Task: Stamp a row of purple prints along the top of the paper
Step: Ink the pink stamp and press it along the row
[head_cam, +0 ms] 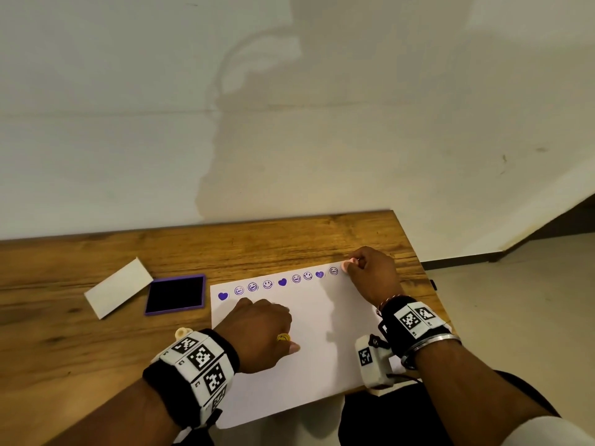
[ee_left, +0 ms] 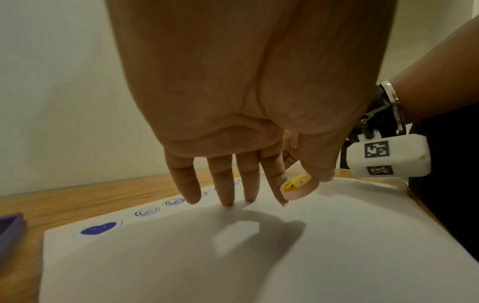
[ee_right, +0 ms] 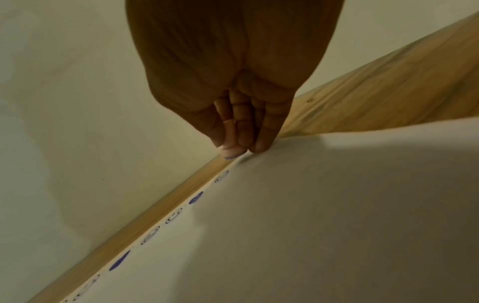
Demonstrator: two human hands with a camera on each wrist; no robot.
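Observation:
White paper [head_cam: 322, 355] lies on the wooden table [head_cam: 257, 246]. Several purple prints [head_cam: 282, 282], hearts and smiley faces, run along its top edge. At the paper's top right corner my right hand [head_cam: 370, 275] pinches a small pink stamp [head_cam: 346, 267]. In the right wrist view this stamp [ee_right: 230, 150] shows purple ink on its face, just beyond the last print [ee_right: 221, 176]; contact with the paper cannot be told. My left hand [head_cam: 257, 329] presses straight fingertips [ee_left: 228, 196] on the paper [ee_left: 233, 266] and pinches a yellow-topped stamp [ee_left: 295, 188] between thumb and forefinger.
An open purple ink pad [head_cam: 175, 294] sits left of the paper, with a white rectangular card or lid [head_cam: 118, 287] beside it. The table's right edge lies close to my right hand. The paper's near edge overhangs the table front. A pale wall stands behind the table.

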